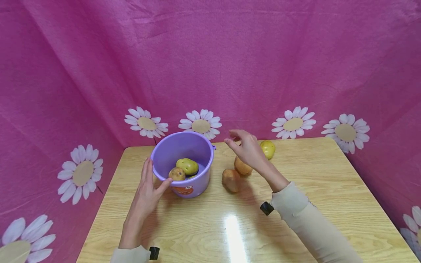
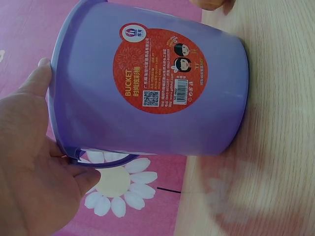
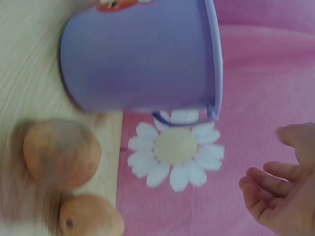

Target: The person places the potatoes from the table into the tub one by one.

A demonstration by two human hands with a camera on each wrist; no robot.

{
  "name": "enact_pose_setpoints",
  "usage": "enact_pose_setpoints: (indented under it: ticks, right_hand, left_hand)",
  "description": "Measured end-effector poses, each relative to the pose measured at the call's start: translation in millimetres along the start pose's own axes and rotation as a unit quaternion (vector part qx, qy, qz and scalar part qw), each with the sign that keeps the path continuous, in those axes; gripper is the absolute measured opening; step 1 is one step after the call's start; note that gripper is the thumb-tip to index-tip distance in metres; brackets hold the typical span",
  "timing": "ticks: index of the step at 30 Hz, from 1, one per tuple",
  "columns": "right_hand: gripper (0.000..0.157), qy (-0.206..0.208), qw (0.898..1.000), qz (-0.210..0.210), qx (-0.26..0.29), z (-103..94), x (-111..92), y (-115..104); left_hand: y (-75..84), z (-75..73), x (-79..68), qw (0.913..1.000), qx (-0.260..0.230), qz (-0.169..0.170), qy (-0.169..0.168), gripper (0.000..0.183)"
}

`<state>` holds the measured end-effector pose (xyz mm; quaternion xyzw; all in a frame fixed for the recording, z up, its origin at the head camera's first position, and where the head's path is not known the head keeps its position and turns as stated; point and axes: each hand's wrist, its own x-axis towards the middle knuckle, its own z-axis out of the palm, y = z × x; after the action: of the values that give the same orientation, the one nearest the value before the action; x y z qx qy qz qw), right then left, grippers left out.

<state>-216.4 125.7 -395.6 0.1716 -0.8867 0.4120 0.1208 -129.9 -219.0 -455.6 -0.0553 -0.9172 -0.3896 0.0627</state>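
A purple bucket [image 1: 197, 188] stands upright at the table's left, with a yellow-green potato [image 1: 187, 166] and a brown-spotted potato [image 1: 177, 174] inside; something yellow beneath them is mostly hidden. My left hand [image 1: 144, 193] grips its rim, thumb at the front and fingers along the left side. In the left wrist view, the fingers lie beside the bucket's handle [image 2: 115, 161]. My right hand [image 1: 248, 148] hovers with loosely bent fingers, holding nothing, right of the bucket. Below it lie two brown potatoes, one nearer [image 1: 231, 180] and one partly hidden by the hand [image 1: 242, 167].
A yellow potato [image 1: 268, 149] lies near the table's back edge, right of my right hand. The wooden table [image 1: 315, 197] meets a pink flowered cloth [image 1: 210, 65] at the back and sides. A bright light reflection [image 1: 234, 233] shows on the tabletop in front.
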Motion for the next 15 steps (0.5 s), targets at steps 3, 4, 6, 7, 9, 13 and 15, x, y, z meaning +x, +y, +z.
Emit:
enact_pose_setpoints:
  ticks: [3,4,6,7,9,13,15]
  right_hand:
    - [0.046,0.018,1.0,0.021,0.0,-10.2,0,12]
    - [0.046,0.022,0.999,0.029,0.0,-13.5,0,16]
    - [0.047,0.029,0.999,0.04,-0.006,-20.4,0,24]
    - [0.047,0.032,0.998,0.046,-0.01,-23.7,-1,29]
    - [0.048,0.037,0.998,0.056,-0.017,-29.9,-2,38]
    - [0.05,0.051,0.996,0.073,-0.031,-40.9,-4,55]
    - [0.049,0.058,0.995,0.078,-0.037,-45.9,-6,62]
  left_hand:
    - [-0.4,0.0,0.2,1.0,0.0,0.0,0.0,0.096]
    - [-0.6,0.0,0.1,1.0,0.0,0.001,0.0,0.096]
    - [-1.3,0.1,0.0,1.0,0.0,0.002,0.001,0.096]
    - [-1.6,0.1,-0.1,1.0,0.0,0.002,0.002,0.096]
    - [-1.9,0.1,-0.3,1.0,0.0,0.004,0.003,0.096]
    - [-1.7,0.3,0.1,1.0,0.0,0.005,0.004,0.095]
    - [-1.4,0.4,0.2,1.0,0.0,0.004,0.003,0.095]
